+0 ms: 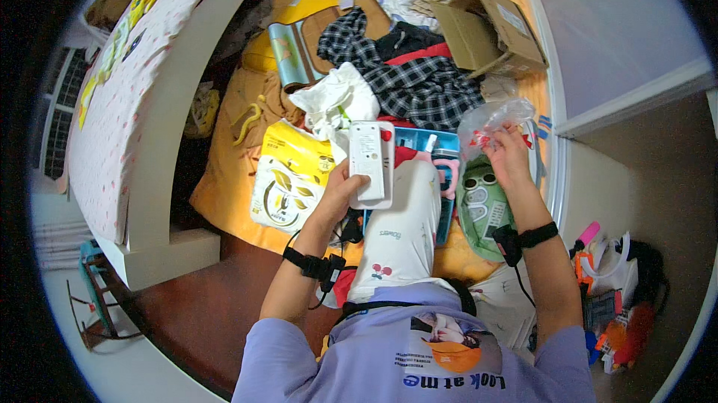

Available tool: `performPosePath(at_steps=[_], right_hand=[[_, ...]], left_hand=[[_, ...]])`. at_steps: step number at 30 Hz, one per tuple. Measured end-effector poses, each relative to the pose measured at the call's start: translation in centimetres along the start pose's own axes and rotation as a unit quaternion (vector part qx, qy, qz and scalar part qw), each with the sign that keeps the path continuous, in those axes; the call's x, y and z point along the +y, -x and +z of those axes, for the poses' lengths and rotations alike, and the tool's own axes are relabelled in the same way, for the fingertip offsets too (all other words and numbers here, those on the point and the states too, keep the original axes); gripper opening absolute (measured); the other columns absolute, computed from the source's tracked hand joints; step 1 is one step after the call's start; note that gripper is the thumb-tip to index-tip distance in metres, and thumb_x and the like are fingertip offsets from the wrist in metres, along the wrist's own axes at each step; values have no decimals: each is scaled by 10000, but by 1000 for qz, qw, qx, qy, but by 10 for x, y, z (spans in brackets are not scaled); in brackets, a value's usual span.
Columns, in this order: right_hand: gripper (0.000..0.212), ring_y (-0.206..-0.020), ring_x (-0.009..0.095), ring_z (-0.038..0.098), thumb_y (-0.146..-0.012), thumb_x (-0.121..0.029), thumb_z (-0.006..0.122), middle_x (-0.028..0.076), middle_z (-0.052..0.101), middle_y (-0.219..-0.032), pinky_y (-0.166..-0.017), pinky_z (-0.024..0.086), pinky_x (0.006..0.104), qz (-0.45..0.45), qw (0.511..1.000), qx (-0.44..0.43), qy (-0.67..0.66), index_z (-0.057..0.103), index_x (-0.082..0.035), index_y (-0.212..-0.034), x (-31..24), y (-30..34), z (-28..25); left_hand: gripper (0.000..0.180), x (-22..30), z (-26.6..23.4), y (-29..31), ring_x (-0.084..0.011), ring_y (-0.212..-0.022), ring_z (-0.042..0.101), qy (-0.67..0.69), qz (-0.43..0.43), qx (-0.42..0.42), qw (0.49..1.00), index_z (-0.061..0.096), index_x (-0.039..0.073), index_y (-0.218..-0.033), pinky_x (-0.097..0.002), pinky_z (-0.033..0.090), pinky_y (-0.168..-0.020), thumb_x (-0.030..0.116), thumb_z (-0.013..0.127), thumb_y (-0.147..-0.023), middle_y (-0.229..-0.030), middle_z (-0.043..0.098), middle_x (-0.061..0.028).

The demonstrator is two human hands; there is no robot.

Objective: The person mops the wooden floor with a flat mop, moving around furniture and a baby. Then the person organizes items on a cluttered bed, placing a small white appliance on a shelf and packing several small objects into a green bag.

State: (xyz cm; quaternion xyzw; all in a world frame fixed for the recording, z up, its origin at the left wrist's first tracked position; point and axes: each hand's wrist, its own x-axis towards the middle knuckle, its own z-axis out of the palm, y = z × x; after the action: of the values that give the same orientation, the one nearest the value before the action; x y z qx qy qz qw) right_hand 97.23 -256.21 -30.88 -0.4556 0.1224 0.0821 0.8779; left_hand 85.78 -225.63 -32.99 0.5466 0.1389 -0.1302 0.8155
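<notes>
My left hand (345, 187) is closed round a white flat rectangular box (367, 160), its thumb lying on the top face. The fingers beneath are hidden. A red mark shows at the box's upper right corner. On the right, my right hand (510, 154) pinches a crumpled clear plastic bag (493, 120) with red marks on it. Under that hand lies a green bag (485, 212) with white sunglasses shapes. Between my hands, partly behind my leg, stands a blue bin (446, 231) with a pink ring-shaped thing (449, 178) at its edge.
A yellow and white package (288, 178) lies left of the box. Beyond are a white cloth (340, 100), a black checked garment (434, 89) and an open cardboard box (499, 32). A bed (142, 104) stands left, a sliding door (621, 36) right. Toys (621, 298) lie lower right.
</notes>
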Motion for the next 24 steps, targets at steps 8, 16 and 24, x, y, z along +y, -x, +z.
performPosePath(at_steps=[8,16,24], right_hand=[[366,-1006,207,533,-807,15,435,88,543,-1102,-906,429,367,-61,998,28,-12,456,-30,-1169,-89,46,-55],[301,-936,177,536,-806,-23,488,75,539,-1002,-827,458,322,62,997,-13,31,474,-12,-1106,-57,97,-94],[448,-712,138,520,-723,30,527,52,555,-909,-660,461,240,32,969,41,241,511,11,-1171,-34,106,-141]], left_hand=[[468,-49,114,-11,-193,-893,613,-127,-109,-117,979,476,-48,-1170,-315,503,-785,150,614,-769,-1050,603,-136],[436,-98,148,-11,-198,-868,610,-202,-94,-72,972,493,-50,-1122,-323,500,-776,125,654,-757,-1003,613,-136],[468,-136,166,-14,-218,-800,622,-261,-35,-53,963,490,-84,-1094,-321,506,-709,173,669,-746,-961,624,-173]])
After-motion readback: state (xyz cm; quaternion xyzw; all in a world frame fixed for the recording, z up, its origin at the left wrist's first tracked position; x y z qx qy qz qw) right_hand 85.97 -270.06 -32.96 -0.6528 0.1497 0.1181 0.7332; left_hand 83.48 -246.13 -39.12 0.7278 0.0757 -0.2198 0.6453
